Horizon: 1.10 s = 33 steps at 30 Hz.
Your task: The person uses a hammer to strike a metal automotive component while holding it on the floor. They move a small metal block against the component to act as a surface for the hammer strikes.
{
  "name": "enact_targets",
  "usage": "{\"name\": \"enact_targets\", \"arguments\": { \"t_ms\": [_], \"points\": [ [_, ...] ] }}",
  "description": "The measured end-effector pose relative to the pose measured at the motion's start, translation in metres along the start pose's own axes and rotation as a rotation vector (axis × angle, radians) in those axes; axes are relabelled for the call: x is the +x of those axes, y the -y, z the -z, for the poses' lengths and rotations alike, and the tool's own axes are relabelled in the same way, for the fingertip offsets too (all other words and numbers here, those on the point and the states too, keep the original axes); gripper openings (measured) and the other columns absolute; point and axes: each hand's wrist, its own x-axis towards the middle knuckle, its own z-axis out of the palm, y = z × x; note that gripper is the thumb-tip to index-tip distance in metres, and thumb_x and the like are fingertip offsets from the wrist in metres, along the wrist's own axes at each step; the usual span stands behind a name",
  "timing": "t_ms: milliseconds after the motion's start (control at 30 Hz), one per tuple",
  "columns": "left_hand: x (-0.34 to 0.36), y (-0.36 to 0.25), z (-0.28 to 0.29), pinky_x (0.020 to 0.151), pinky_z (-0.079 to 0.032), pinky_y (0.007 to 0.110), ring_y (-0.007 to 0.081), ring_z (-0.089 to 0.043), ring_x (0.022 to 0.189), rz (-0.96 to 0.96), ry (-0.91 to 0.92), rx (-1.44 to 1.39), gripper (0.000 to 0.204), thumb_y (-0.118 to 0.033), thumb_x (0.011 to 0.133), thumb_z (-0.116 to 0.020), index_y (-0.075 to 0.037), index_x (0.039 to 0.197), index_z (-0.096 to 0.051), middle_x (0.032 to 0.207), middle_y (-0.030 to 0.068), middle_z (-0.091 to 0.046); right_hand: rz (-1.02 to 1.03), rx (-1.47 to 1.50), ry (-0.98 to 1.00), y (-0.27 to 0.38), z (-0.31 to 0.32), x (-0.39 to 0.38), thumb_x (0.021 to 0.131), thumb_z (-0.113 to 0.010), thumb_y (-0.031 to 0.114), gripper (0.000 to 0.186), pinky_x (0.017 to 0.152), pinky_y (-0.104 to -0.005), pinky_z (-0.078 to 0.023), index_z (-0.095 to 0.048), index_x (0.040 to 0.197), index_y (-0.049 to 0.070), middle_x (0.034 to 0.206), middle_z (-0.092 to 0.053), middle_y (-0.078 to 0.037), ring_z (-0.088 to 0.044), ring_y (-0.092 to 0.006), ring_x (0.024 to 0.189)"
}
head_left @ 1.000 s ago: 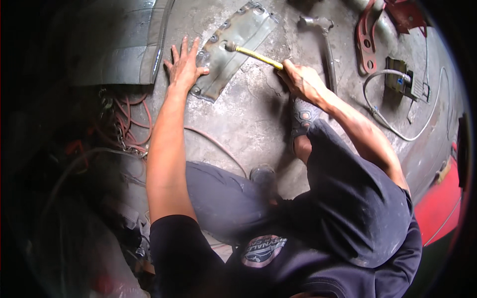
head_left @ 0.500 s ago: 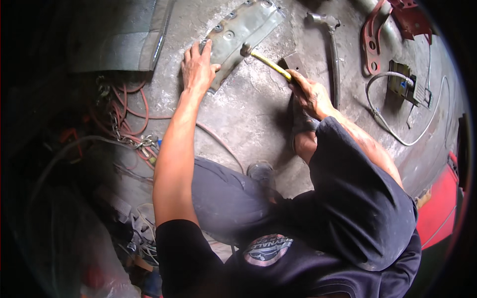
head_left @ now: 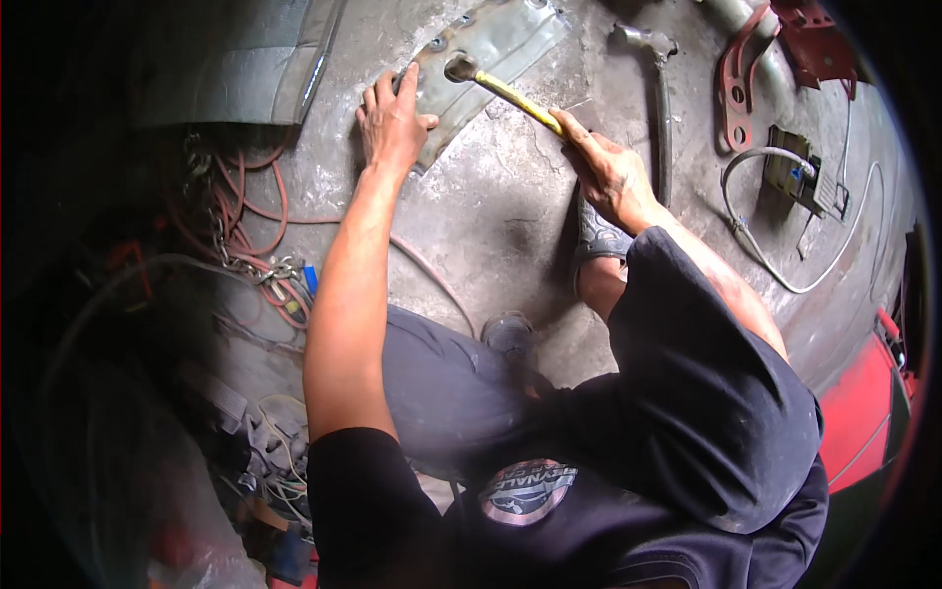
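Observation:
A grey sheet-metal piece (head_left: 502, 44) with dimples along one edge lies on the concrete floor in front of me. My left hand (head_left: 394, 126) rests with spread fingers on its near left end, thumb apart. In my right hand (head_left: 616, 179) is a small hammer (head_left: 518, 97) with a yellow handle, gripped near the handle's end. The dark hammer head is over the sheet-metal piece, close to my left fingertips; whether it touches the metal I cannot tell.
A larger dark-handled hammer (head_left: 661, 118) lies right of the piece. Beyond it are a red bracket (head_left: 734, 98) and a box-like device (head_left: 800, 172) with a cable. At left are a large grey panel (head_left: 231, 69), red hose (head_left: 424, 263) and a chain (head_left: 224, 245).
The hammer head has moved left and away from me, from the sheet-metal piece's near edge to over its surface. My right hand has shifted slightly left; my left hand stays on the metal.

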Motion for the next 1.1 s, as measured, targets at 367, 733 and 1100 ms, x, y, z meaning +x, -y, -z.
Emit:
{"name": "enact_targets", "arguments": {
  "t_ms": [367, 733, 1100],
  "points": [
    [0.005, 0.007, 0.005, 0.106, -0.041, 0.053, 0.0374, -0.048, 0.130, 0.068, 0.006, 0.002, 0.089, -0.031, 0.071, -0.091, -0.019, 0.150, -0.051, 0.143, 0.0173, -0.050, 0.026, -0.098, 0.120, -0.010, -0.011, -0.001, 0.103, -0.057, 0.026, 0.052, 0.063, -0.0512, -0.053, -0.044, 0.153, 0.029, 0.080, -0.064, -0.020, -0.067, -0.0404, 0.071],
    [0.006, 0.008, 0.007, 0.102, -0.044, 0.053, 0.0376, -0.051, 0.123, 0.105, -0.013, 0.050, 0.090, -0.034, 0.071, -0.090, -0.021, 0.150, -0.050, 0.132, 0.0168, -0.054, -0.011, -0.144, 0.256, -0.007, -0.013, -0.005, 0.103, -0.059, 0.025, 0.054, 0.063, -0.0509, -0.052, -0.043, 0.154, 0.029, 0.083, -0.065, -0.019, -0.067, -0.0407, 0.072],
    [0.009, 0.013, 0.007, 0.100, -0.046, 0.052, 0.0372, -0.053, 0.120, 0.069, -0.009, 0.020, 0.083, -0.034, 0.071, -0.090, -0.022, 0.146, -0.056, 0.127, 0.0153, -0.057, -0.009, -0.196, 0.309, -0.013, -0.017, 0.002, 0.102, -0.059, 0.021, 0.059, 0.061, -0.0492, -0.052, -0.039, 0.156, 0.032, 0.079, -0.062, -0.018, -0.065, -0.0393, 0.066]
  ]
}}
